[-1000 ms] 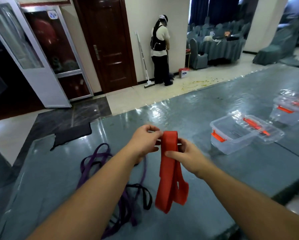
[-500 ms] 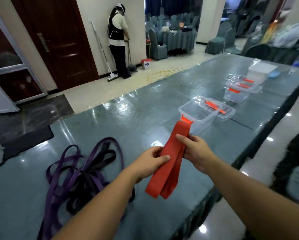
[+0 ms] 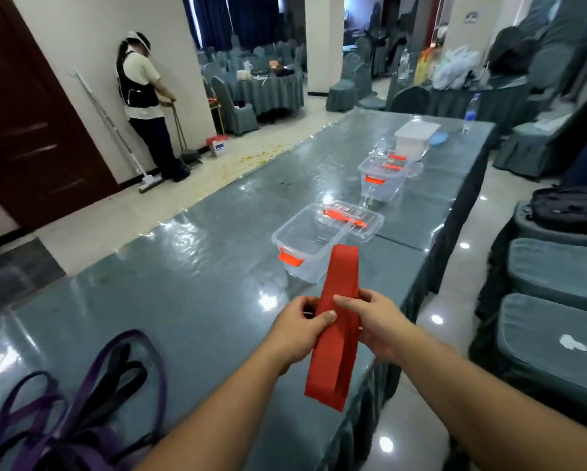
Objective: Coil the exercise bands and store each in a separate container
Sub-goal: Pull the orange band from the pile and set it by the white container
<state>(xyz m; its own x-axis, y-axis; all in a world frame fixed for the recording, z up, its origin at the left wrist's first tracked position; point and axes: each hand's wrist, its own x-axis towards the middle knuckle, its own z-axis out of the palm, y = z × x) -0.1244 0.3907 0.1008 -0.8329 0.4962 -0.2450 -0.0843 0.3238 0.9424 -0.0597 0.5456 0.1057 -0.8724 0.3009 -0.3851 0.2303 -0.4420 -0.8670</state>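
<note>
A: Purple bands (image 3: 81,396) and black bands (image 3: 115,375) lie tangled on the counter (image 3: 197,300), off to the left of the fingers, and the frame's lower edge cuts the heap off. How many are in there, I cannot tell.

B: Same with the far boxes. Beyond the fingers sits the near clear box (image 3: 307,244), open, nothing in it, orange latch facing this way, its lid (image 3: 350,219) propped on the far rim.

A: Further out, a second clear box (image 3: 382,180) with orange latches. Lids or boxes look stacked on it; whether anything is inside is hard to make out.

B: And past that a white box (image 3: 414,137), lid on, contents hidden.

A: Now the hands. The red band (image 3: 338,321), folded into flat layers, is held up above the counter's near edge. Its top loop rises past the fingers, overlapping the near clear box in view; its lower end hangs free below them.

B: Left hand (image 3: 300,329): thumb on the front of the band, the other fingers curled in behind, pinching its left edge.

A: Right hand (image 3: 373,321): thumb across the front, fingers wrapped behind. The tips are hidden by the band.
</note>
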